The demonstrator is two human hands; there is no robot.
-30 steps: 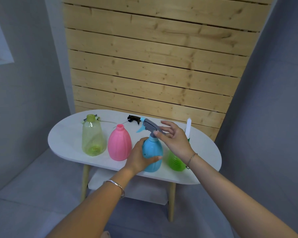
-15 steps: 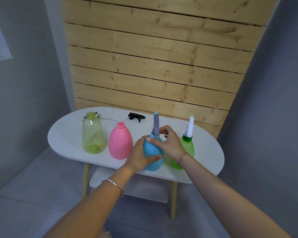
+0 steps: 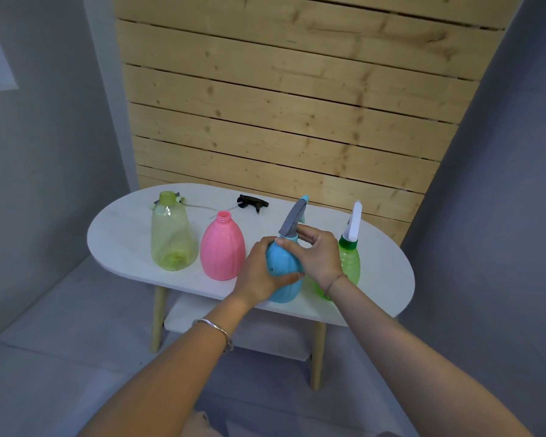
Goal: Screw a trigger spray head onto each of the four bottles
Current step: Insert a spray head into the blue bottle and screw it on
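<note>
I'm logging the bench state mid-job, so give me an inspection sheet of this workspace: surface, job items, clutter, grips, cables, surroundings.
Surface: white oval table, with four bottles in a row near its front edge.
Job's things: yellow bottle and pink bottle have open necks; blue bottle carries the grey spray head; green bottle carries the white spray head; black spray head lies loose at the back; fourth spray head lies partly hidden behind the yellow bottle.
Clutter: nothing seen.
Grips: left hand holds the blue bottle's body; right hand pinches the grey spray head's collar.
Cables: nothing seen.
Surroundings: wooden slat wall behind, grey walls at the sides, lower shelf under the table.
</note>
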